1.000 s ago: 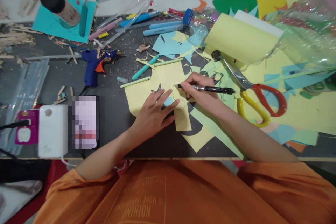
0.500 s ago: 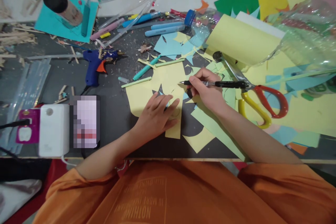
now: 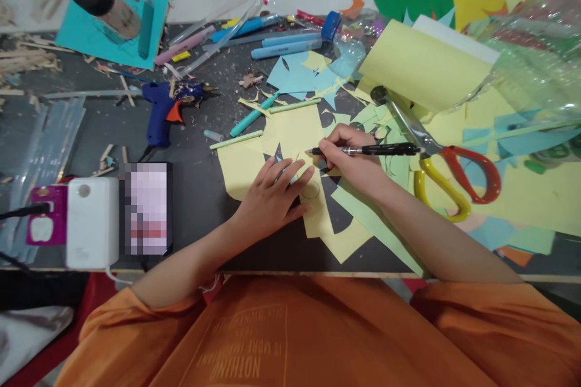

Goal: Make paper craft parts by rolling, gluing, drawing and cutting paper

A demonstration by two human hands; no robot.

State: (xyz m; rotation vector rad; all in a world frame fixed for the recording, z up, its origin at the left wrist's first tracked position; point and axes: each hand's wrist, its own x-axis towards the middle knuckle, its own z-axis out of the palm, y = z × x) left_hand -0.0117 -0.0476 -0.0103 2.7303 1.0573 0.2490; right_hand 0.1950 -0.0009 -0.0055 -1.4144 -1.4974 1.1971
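My right hand [image 3: 347, 154] is closed around a black pen [image 3: 390, 149], its tip at the surface of a pale yellow paper piece [image 3: 293, 127]. Flat on that paper lies my left hand [image 3: 276, 190], fingers spread. A small drawn circle [image 3: 310, 189] shows beside its fingertips. Part of the paper is hidden under my left hand. Thin green strips [image 3: 236, 140] lie along the paper's upper edges, with a teal pen [image 3: 254, 115] near them. Scissors [image 3: 447, 160] with red and yellow handles rest right of my right hand.
A blue glue gun [image 3: 163, 110] lies to the left, above a phone [image 3: 147, 208] and a white power bank [image 3: 92, 222]. Paper scraps [image 3: 295, 75], markers [image 3: 285, 48] and a clear plastic bottle [image 3: 535, 66] crowd the far and right sides. The table edge [image 3: 290, 274] runs before me.
The lower part of the yellow paper has swung to the right, nearer the scrap below it. My right hand and the pen have shifted slightly left and down.
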